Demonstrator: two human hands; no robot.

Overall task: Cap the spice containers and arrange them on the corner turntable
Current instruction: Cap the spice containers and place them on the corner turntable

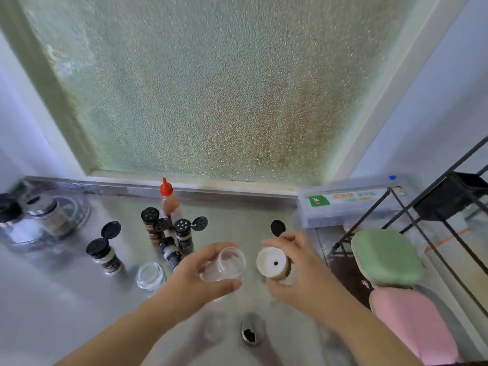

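Head view: left hand (200, 276) grips clear uncapped jar (224, 264) above steel counter (52, 299). Right hand (295, 268) grips white lid (272, 262), just beside jar, not touching. Black-capped shakers (104, 254) stand with flip lids open near red-capped bottle (167, 202). Turntable (45, 220) at far left corner holds two jars.

head view, steeply down over counter (66, 299)

My left hand (206, 273) reached in from the near left, its fingers and thumb curled in a grip, forearm bare. My right hand (298, 270) came in from the near right beside it, fingers arched over, thumb pinching beneath.
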